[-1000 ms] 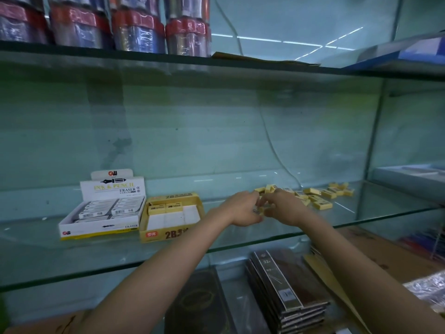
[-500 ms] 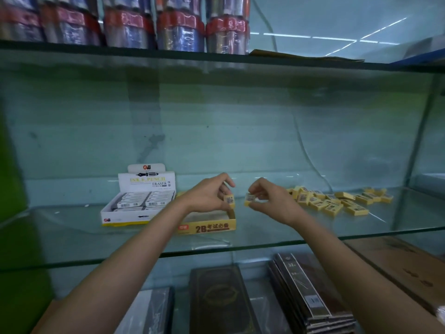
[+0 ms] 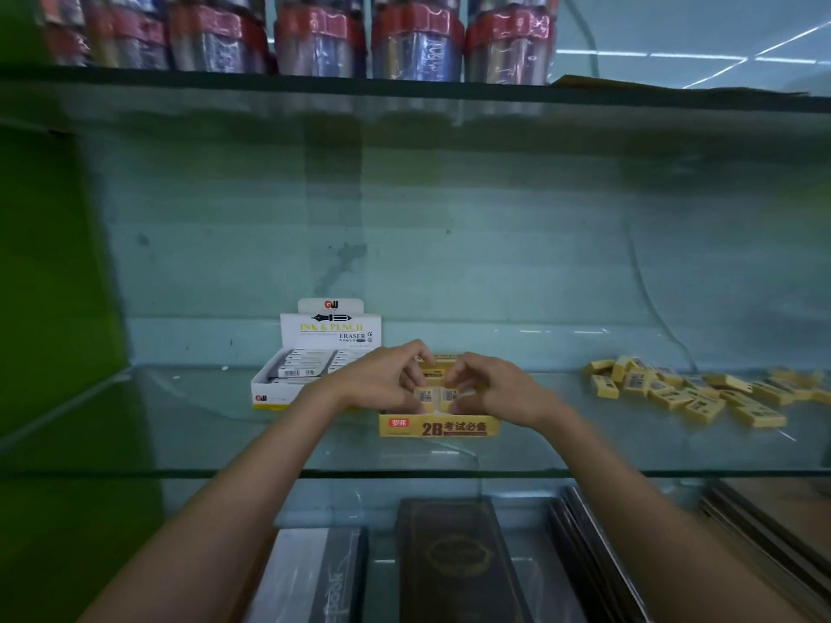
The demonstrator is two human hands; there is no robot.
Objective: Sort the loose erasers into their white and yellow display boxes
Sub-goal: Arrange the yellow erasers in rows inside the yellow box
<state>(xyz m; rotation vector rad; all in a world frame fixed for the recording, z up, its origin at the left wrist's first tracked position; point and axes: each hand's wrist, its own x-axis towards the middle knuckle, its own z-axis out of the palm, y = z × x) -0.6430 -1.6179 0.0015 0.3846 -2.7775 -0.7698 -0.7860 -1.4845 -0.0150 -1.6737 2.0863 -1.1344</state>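
Note:
A yellow display box (image 3: 438,427) marked "2B" stands on the glass shelf (image 3: 180,442). Both my hands are over it. My left hand (image 3: 382,379) pinches a small yellow eraser (image 3: 423,395) just above the box, and my right hand (image 3: 490,388) pinches another yellow eraser (image 3: 447,396) right beside it. To the left and a little behind stands the white display box (image 3: 274,391) with several white erasers lying in it. A heap of loose yellow erasers (image 3: 688,391) lies on the shelf to the right.
A shelf above carries several wrapped cylinders (image 3: 314,38). Below the glass lie dark flat boxes (image 3: 454,559) and stacked books (image 3: 593,555). A green wall (image 3: 49,308) bounds the left side. A cracked glass back panel (image 3: 494,263) stands behind the shelf.
Each hand carried a yellow eraser leftward from the loose heap. Both have now come together and lowered over the yellow box. My view has shifted left as well.

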